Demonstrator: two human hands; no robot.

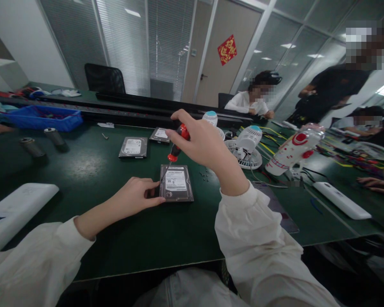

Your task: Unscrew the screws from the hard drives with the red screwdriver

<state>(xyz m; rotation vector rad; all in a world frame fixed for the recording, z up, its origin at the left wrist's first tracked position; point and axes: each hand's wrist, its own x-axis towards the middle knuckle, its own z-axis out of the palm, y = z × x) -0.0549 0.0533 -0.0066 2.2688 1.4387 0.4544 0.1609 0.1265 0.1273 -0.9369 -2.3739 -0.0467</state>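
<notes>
A hard drive with a white label lies flat on the green table in front of me. My left hand grips its left edge, fingertips and thumb against the side. In my right hand is a red and black screwdriver, held from above by the handle. Its shaft slants down to the drive's left side near the upper corner; whether the tip sits in a screw I cannot tell. Several small screws lie to the right of the drive. Behind it rest a second hard drive and a smaller-looking third drive.
White fans and a white bottle with red print stand to the right. A blue tray and metal cylinders are at left. White power banks lie on both sides. Other people sit or stand around the table.
</notes>
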